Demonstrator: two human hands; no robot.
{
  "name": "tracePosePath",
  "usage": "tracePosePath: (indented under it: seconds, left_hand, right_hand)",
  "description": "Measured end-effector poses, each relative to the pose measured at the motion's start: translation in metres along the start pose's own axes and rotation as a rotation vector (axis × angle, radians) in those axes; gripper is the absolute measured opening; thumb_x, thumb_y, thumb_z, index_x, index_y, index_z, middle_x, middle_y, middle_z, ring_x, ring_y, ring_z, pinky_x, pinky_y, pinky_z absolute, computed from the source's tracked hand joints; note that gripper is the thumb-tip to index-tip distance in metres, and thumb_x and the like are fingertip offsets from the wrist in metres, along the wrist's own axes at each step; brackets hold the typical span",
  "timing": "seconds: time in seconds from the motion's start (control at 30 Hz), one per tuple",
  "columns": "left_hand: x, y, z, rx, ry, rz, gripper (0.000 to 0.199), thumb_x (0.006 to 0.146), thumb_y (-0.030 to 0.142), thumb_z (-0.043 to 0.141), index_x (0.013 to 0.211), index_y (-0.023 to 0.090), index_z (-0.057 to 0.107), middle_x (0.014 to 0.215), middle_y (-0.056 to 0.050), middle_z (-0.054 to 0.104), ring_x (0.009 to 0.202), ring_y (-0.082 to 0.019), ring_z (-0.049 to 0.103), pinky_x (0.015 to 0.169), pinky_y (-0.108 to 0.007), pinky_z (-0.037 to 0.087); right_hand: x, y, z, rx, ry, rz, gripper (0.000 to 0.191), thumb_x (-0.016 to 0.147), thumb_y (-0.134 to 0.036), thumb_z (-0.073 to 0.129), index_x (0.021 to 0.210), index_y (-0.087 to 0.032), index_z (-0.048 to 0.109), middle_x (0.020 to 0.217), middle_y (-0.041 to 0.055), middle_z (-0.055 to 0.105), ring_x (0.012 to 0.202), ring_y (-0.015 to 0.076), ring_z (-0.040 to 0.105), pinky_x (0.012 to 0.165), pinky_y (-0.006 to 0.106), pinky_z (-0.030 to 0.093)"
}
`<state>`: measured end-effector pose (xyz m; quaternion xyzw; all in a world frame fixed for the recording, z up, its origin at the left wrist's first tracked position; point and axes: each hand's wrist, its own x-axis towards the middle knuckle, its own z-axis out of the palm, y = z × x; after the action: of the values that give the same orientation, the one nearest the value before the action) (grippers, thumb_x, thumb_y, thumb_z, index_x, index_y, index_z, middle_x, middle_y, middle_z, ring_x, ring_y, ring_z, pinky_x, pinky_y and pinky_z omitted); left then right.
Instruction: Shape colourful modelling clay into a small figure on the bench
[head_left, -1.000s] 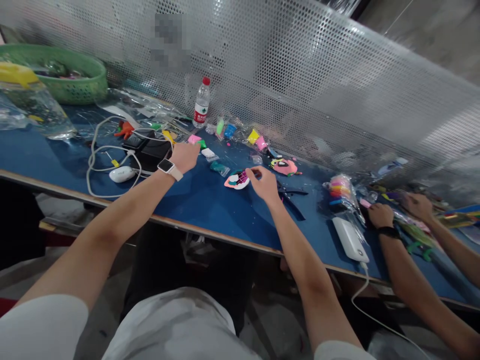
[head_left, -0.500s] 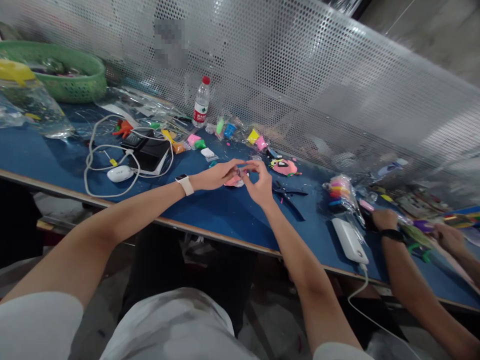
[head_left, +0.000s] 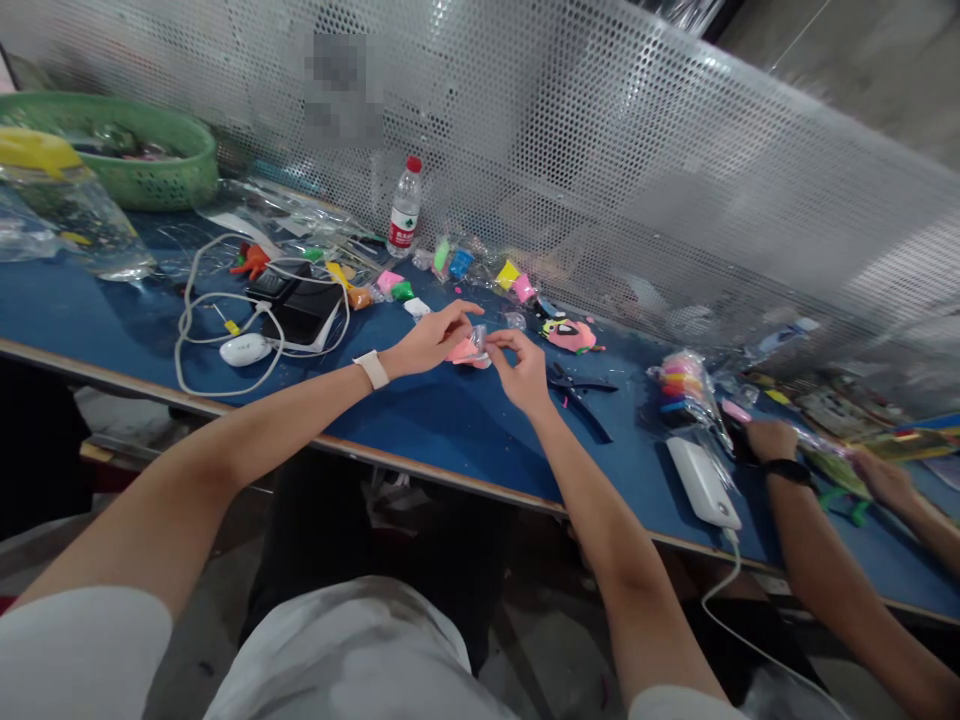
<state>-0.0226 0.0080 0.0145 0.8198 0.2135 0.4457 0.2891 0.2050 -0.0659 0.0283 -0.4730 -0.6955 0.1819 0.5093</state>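
Note:
A small clear plastic bag with pink clay (head_left: 466, 349) is between my two hands, low over the blue table. My right hand (head_left: 523, 372) pinches the bag's clear edge between thumb and fingertips. On the other side, my left hand (head_left: 435, 338) has its index finger stretched out and its fingers apart; part of it overlaps the bag's left side, so any light touch there cannot be made out. A flat pink clay figure (head_left: 571, 335) with black, white and yellow-green parts lies beyond my right hand. Dark-handled pliers (head_left: 581, 395) rest to its right.
Several small clay packets, one yellow (head_left: 508, 273), line the back near a water bottle (head_left: 404, 210). Left are a white cable (head_left: 184, 340), a black device (head_left: 311, 308) and a green basket (head_left: 172, 180). Right are a power bank (head_left: 701, 482) and another person's hands (head_left: 772, 440).
My hands have moved apart from their fingertip contact. My left fingers have spread and lifted off to the left, so the bag with pink clay shows more. The view has shifted slightly.

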Motion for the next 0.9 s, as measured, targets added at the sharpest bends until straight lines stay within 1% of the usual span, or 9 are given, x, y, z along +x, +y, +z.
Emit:
tracePosePath:
  seconds: [0.1,0.23,0.37,0.47,0.57,0.77,0.9]
  left_hand:
    - [0.0,0.0013,-0.0002,0.011,0.029,-0.006,0.036,0.116,0.024,0.054,0.15,0.019,0.063,0.103,-0.007,0.078,0.082,-0.017,0.068,0.083,-0.032,0.055]
    - [0.0002,0.0008,0.0011,-0.002,0.026,-0.011,0.035,0.115,0.023,0.053,0.149,0.02,0.063,0.102,-0.007,0.077,0.081,-0.016,0.068,0.082,-0.032,0.055]
    - [0.0001,0.0005,0.0013,-0.016,0.018,-0.006,0.034,0.115,0.024,0.053,0.148,0.021,0.063,0.101,-0.006,0.077,0.079,-0.016,0.066,0.08,-0.031,0.055]
    - [0.0,0.0003,0.0011,-0.023,0.016,-0.006,0.033,0.116,0.024,0.051,0.146,0.02,0.064,0.097,-0.004,0.074,0.077,-0.015,0.064,0.076,-0.029,0.052]
    - [0.0002,0.0005,0.0013,-0.05,0.012,-0.004,0.033,0.116,0.025,0.05,0.146,0.02,0.064,0.095,-0.003,0.071,0.074,-0.014,0.062,0.073,-0.028,0.05]
    - [0.0,0.005,0.001,-0.16,-0.019,-0.023,0.029,0.12,0.03,0.048,0.144,0.022,0.063,0.097,-0.003,0.071,0.067,-0.013,0.062,0.069,-0.028,0.052]
    - [-0.0006,0.0066,0.0013,-0.117,-0.02,-0.016,0.029,0.118,0.028,0.049,0.142,0.021,0.066,0.095,-0.003,0.071,0.07,-0.014,0.062,0.072,-0.03,0.052]
  right_hand:
    - [-0.0023,-0.0038,0.0005,-0.031,0.003,-0.02,0.057,0.098,-0.085,0.075,0.101,-0.028,0.08,0.103,0.0089,0.085,0.099,0.0308,0.08,0.098,0.049,0.067]
    - [-0.002,-0.005,-0.0002,-0.061,0.002,-0.074,0.052,0.101,-0.08,0.075,0.095,-0.029,0.08,0.097,0.0077,0.082,0.092,0.0294,0.076,0.096,0.05,0.064]
    - [-0.0004,-0.0031,-0.0009,-0.087,-0.04,-0.073,0.054,0.101,-0.083,0.073,0.091,-0.03,0.079,0.096,0.0078,0.083,0.095,0.0305,0.075,0.097,0.051,0.063]
    - [0.0001,-0.0014,-0.0012,-0.114,-0.088,-0.081,0.055,0.103,-0.084,0.071,0.093,-0.03,0.08,0.097,0.008,0.084,0.097,0.0311,0.074,0.099,0.052,0.061]
    - [0.0001,0.0,-0.0017,-0.137,-0.107,-0.1,0.055,0.104,-0.084,0.07,0.095,-0.03,0.079,0.099,0.0084,0.084,0.1,0.0315,0.073,0.101,0.053,0.059]
    - [0.0,-0.0006,-0.0007,-0.149,-0.174,-0.115,0.063,0.1,-0.092,0.068,0.095,-0.03,0.077,0.1,0.0091,0.082,0.095,0.0302,0.069,0.094,0.051,0.059]
    - [-0.0012,-0.0025,0.0016,-0.1,-0.153,-0.101,0.061,0.099,-0.09,0.072,0.093,-0.029,0.073,0.095,0.0069,0.079,0.087,0.0269,0.068,0.086,0.047,0.057]
